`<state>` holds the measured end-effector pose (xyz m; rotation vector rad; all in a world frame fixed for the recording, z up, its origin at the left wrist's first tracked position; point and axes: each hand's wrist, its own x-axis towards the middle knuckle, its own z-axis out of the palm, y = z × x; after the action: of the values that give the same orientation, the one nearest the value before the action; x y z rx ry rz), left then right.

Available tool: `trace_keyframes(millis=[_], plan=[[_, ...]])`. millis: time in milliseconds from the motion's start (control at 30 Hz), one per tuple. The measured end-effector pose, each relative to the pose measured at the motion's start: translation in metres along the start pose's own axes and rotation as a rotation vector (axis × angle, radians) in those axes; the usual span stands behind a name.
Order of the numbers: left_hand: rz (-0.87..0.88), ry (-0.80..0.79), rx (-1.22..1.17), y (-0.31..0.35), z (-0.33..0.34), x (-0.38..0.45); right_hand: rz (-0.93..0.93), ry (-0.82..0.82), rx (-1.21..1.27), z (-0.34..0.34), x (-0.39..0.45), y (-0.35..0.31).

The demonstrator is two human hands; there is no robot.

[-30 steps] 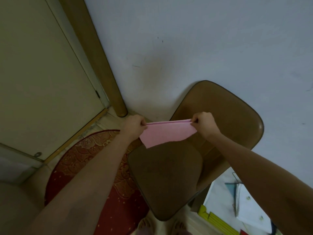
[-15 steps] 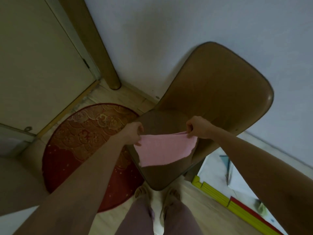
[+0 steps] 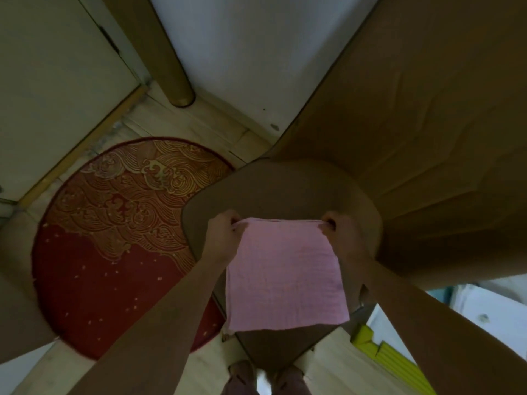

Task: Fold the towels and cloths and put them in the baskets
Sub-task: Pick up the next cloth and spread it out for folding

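Pink cloth (image 3: 285,277) hangs in a folded panel over a brown chair seat (image 3: 271,189), stretched taut between two hands. The left hand (image 3: 222,238) pinches one top corner, fingers curled tight on the fabric; the right hand (image 3: 339,238) clamps the opposite corner the same way. The folding step looks well along. The next move probably calls for laying the panel on the seat below the hands, or doubling it once more. No basket is in view, so stowing remains. A red patterned rug (image 3: 114,229) lies beyond the left hand.
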<state>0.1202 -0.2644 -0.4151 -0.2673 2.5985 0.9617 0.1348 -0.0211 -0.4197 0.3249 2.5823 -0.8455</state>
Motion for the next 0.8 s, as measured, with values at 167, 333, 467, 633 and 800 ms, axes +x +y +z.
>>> trace_keyframes(millis=[167, 333, 467, 633, 800], plan=[[0.032, 0.108, -0.089, -0.004, 0.018, 0.045, -0.012, 0.133, 0.070, 0.017, 0.045, -0.001], [0.258, 0.197, -0.062, -0.012, 0.040, 0.034, -0.118, 0.351, -0.113, 0.044, 0.043, -0.006], [0.424, -0.052, 0.127, -0.029, 0.080, 0.010, -0.380, 0.192, -0.390, 0.097, 0.022, -0.006], [0.417, 0.055, 0.611, -0.043, 0.081, 0.041, -0.338, 0.135, -0.497, 0.096, 0.044, 0.026], [0.282, 0.075, 0.634, -0.042, 0.070, 0.050, -0.085, 0.226, -0.392, 0.068, 0.046, 0.044]])
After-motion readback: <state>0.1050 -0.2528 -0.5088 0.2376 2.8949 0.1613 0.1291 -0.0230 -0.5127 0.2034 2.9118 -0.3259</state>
